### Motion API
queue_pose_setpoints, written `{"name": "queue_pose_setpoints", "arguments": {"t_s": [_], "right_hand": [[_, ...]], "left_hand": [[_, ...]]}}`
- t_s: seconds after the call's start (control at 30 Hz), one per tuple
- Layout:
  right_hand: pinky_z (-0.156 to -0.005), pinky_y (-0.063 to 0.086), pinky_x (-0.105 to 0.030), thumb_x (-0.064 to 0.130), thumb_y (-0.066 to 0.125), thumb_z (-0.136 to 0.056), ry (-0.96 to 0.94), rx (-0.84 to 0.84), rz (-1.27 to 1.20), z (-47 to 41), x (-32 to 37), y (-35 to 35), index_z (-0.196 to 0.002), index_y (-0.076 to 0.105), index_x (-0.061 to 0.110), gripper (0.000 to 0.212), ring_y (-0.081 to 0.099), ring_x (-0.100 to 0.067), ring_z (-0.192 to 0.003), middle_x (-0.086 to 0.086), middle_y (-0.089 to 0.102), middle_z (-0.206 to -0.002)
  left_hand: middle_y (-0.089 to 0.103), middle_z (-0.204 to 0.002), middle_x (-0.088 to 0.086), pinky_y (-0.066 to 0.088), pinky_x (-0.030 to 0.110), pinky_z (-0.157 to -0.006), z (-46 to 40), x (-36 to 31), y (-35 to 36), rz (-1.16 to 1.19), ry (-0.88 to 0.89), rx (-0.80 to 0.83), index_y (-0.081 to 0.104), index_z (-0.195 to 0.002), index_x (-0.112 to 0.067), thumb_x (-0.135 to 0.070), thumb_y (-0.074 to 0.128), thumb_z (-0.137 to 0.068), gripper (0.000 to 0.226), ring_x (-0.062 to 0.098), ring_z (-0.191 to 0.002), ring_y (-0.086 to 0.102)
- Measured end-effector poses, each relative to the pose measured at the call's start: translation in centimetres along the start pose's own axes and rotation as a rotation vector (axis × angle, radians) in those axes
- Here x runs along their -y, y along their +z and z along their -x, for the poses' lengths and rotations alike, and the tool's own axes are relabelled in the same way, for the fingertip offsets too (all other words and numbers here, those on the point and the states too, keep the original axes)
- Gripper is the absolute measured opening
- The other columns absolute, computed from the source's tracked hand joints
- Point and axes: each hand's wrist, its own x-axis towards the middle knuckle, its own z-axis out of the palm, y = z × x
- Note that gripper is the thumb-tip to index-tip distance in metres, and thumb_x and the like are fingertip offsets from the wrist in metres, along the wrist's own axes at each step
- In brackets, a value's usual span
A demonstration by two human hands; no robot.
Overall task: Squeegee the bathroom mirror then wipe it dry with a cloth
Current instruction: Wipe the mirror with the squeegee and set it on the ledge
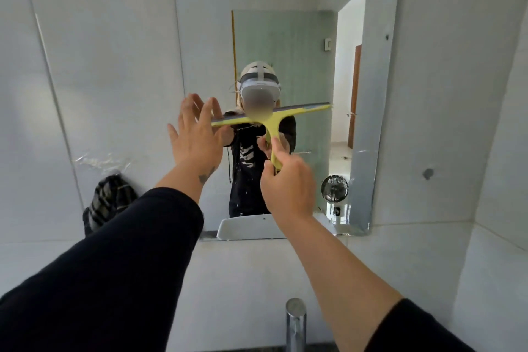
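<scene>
A frameless bathroom mirror (308,37) hangs on the white tiled wall ahead. My right hand (287,186) grips the handle of a yellow squeegee (274,118), whose blade lies almost level against the glass at mid-height. My left hand (197,134) is raised with its fingers spread, just left of the blade's left end, near the mirror's left edge. A dark checked cloth (110,201) hangs on the wall to the lower left of the mirror. Water drops cling to the lower glass.
A chrome tap (295,320) rises at the bottom centre, below the mirror. A chrome round fitting (335,188) stands by the mirror's lower right. A torn strip of clear tape (100,160) sticks to the left wall. White tiled walls close both sides.
</scene>
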Motion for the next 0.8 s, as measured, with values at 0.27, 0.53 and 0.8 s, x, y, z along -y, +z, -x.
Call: {"name": "queue_pose_setpoints", "arguments": {"t_s": [0.27, 0.53, 0.8], "right_hand": [[-0.073, 0.049, -0.038, 0.021, 0.046, -0.093, -0.219, 0.183, 0.276, 0.2, 0.1, -0.2, -0.143, 0.035, 0.039, 0.054, 0.060, -0.030, -0.091, -0.006, 0.057, -0.111], [-0.060, 0.043, -0.033, 0.017, 0.045, -0.092, -0.409, 0.259, 0.562, -1.4, -0.8, -2.7, -0.139, 0.037, 0.043, 0.055, 0.061, -0.029, -0.081, -0.004, 0.056, -0.106], [-0.056, 0.036, -0.030, 0.021, 0.041, -0.094, -0.326, 0.193, 0.654, -2.5, -4.2, -7.3, -0.138, 0.037, 0.048, 0.052, 0.051, -0.026, -0.069, 0.005, 0.039, -0.083]], "left_hand": [[-0.003, -0.160, 0.005, 0.007, 0.054, -0.118, 1.2, 1.4, 0.5, -0.013, -0.061, 0.038, 0.015, -0.150, -0.028, -0.033, 0.045, -0.098, 0.060, 0.026, -0.148, 0.003], [-0.003, -0.160, 0.006, 0.007, 0.055, -0.118, 3.0, -0.4, 2.4, 0.030, -0.059, 0.061, 0.012, -0.150, -0.025, -0.031, 0.048, -0.097, 0.064, 0.027, -0.148, 0.006], [-0.008, -0.160, 0.004, 0.006, 0.055, -0.116, 4.1, -3.7, 4.4, 0.044, 0.002, 0.101, 0.009, -0.152, -0.027, -0.040, 0.039, -0.100, 0.061, 0.024, -0.148, -0.003]]}}
